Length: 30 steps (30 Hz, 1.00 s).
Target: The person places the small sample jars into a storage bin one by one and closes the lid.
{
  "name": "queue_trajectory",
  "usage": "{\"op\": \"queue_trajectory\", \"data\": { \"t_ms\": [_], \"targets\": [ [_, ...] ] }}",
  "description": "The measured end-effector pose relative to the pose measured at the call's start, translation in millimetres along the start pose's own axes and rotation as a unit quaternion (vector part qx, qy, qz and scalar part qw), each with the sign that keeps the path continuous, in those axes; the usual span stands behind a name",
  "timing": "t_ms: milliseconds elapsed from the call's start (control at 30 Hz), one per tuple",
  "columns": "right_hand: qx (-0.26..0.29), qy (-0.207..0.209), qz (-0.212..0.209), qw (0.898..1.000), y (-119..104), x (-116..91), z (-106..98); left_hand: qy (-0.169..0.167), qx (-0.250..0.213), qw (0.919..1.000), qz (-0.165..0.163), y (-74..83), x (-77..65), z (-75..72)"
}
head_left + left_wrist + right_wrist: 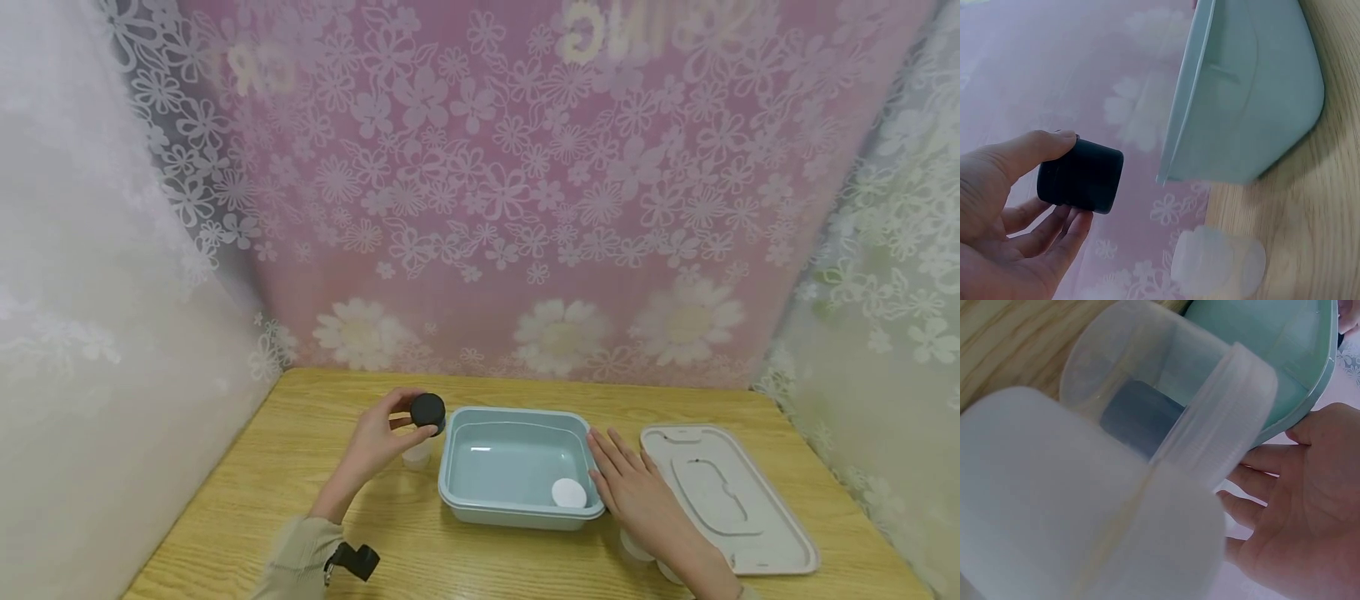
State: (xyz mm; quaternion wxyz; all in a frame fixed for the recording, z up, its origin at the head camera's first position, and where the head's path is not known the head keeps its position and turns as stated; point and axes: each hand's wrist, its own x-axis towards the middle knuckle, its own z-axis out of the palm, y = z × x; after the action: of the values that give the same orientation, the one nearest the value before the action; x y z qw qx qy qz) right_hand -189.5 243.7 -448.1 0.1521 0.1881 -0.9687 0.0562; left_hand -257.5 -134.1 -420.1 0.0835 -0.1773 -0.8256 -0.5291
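Black cylinder (pixel 427 412) in your left hand (pixel 381 435), just left of the blue basin (pixel 517 518)
You pinch it above the table (pixel 408 537), near a translucent container (pixel 416 456); your right hand (pixel 641 493), apart from the left, touches the basin's right rim with fingers extended.

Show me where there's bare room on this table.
Bare table lies left of the left hand, behind the blue basin up to the pink curtain, and in front of the basin. Crowded: right of the basin, where the right hand, two containers and the pale lid cluster.
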Motion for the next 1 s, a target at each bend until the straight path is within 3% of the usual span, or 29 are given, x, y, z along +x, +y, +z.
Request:
{"op": "queue_trajectory", "data": {
  "t_ms": [300,533,767,1000],
  "targets": [
    [0.003,0.002,0.000,1.000,1,0,1,-0.042,-0.014,0.9990,0.012,12.4,13.0,34.6],
    [0.009,0.002,0.002,1.000,-1,1,1,-0.076,-0.026,0.9961,0.036,8.1,20.1,60.7],
    [0.008,0.004,0.000,1.000,-1,2,1,-0.119,0.005,0.9922,0.036,3.9,23.4,83.0],
    [0.004,0.003,0.002,1.000,1,1,1,-0.177,0.045,0.9824,0.038,9.9,25.9,98.1]
  ]
}}
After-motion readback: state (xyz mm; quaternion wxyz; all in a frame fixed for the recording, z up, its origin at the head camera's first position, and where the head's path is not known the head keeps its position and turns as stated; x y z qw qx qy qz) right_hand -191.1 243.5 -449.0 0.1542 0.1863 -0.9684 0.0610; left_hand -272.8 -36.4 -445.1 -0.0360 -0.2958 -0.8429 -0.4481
